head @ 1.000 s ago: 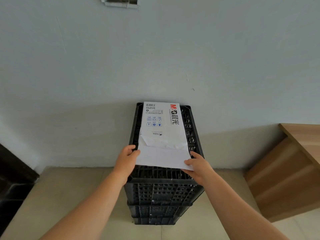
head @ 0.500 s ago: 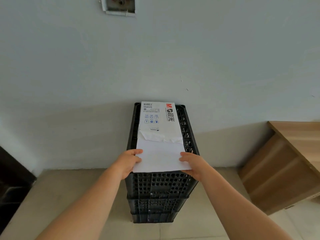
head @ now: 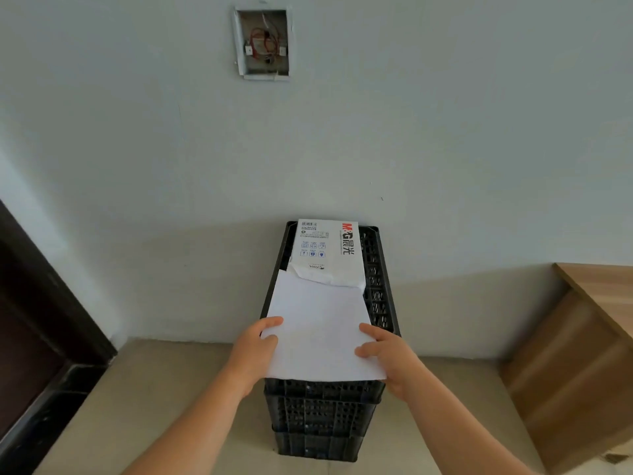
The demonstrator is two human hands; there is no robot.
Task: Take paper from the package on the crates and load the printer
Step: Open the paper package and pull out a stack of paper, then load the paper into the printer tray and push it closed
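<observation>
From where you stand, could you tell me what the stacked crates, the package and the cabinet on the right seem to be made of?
The crates look like black moulded plastic, matt, with perforated grid walls. The package appears to be printed paper wrap, white and slightly glossy, its near end torn ragged. The cabinet looks like wood or a wood-grain laminate, light brown and smooth; the view cannot settle which.

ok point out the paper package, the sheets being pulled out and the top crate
paper package [head: 329,248]: head view, on its printed wrapper.
sheets [head: 318,323]: head view, on the blank white middle of the stack.
top crate [head: 376,289]: head view, on its perforated right rim.
</observation>
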